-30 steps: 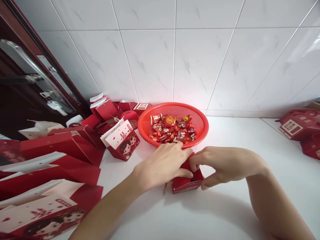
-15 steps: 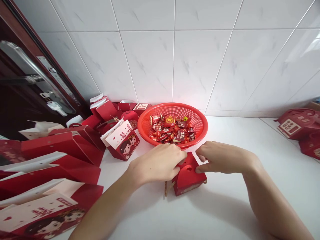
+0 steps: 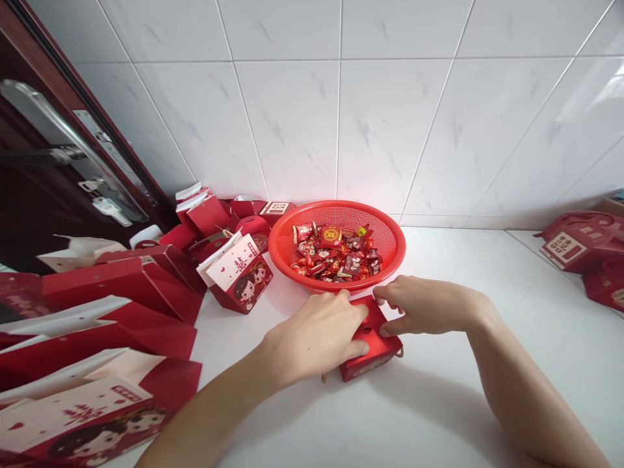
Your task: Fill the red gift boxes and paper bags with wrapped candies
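A small red gift box (image 3: 374, 354) lies on the white table in front of the basket, its top flaps folded down flat around a small hole. My left hand (image 3: 322, 331) grips the box's left side, thumb on the top flap and bent fingers at the far left edge. On the right side my right hand (image 3: 414, 305) holds it with thumb and curled fingers. A bit of brown cord shows at each side of the box. Behind it stands a red basket (image 3: 336, 284) filled with wrapped candies (image 3: 336, 250).
Many red and white gift boxes (image 3: 121, 331) crowd the left side, and one with cartoon figures (image 3: 244, 273) stands left of the basket. More red boxes (image 3: 585, 240) sit at the far right. A tiled wall (image 3: 385, 130) rises behind; a dark door (image 3: 29, 195) is at left.
My left hand has moved right over the box, its thumb now on the top flap. The flaps lie flatter. My right hand has shifted slightly left.
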The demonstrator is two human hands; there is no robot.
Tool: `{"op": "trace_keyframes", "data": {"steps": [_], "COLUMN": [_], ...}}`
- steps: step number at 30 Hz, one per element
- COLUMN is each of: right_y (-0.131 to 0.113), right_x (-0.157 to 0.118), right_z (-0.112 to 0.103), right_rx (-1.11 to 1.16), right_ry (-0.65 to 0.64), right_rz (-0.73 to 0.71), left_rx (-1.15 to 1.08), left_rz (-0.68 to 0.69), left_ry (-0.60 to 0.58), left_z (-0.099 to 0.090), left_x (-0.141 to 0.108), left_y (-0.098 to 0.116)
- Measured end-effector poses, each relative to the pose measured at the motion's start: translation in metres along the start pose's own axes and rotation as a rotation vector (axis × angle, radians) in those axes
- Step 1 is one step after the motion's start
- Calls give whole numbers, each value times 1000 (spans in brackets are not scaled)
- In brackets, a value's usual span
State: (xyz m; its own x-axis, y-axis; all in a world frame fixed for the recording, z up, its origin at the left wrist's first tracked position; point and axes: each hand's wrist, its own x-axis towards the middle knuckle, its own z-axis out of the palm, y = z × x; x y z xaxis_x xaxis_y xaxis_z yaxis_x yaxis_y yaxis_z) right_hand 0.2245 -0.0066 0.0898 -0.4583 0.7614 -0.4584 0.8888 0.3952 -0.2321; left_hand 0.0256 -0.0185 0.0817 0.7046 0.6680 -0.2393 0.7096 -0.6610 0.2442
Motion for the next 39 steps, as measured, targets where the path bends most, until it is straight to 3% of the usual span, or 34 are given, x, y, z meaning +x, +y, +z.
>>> {"op": "trace_keyframes", "data": {"steps": [3,11,17,24,30,34,39], "right_y": [9,25,35,51,47,44,39], "right_x": [-4,-9,-11,-6,-6,-1,1], "right_z": [-4,-7,21,64,82,91,97], "right_rx": [63,153,267,678,896,1037,1138], "right_ry": [21,61,44,224,262,381,403], "right_rz": [-1,51,8,-230,-99,-134,-190], "left_rx": [-10,-63,-40,-46,-149,-164,-205], "left_rz": [25,103,50,0,-54,-55,-63], "left_ry": [-86,-110,-99,-99,-98,-145,-159], "left_z": [-1,-5,-5,-5,-3,-1,-1], "left_x": [3,12,12,7,5,8,7], "left_y": [0,-4,-2,-1,-3,-4,-2]}}
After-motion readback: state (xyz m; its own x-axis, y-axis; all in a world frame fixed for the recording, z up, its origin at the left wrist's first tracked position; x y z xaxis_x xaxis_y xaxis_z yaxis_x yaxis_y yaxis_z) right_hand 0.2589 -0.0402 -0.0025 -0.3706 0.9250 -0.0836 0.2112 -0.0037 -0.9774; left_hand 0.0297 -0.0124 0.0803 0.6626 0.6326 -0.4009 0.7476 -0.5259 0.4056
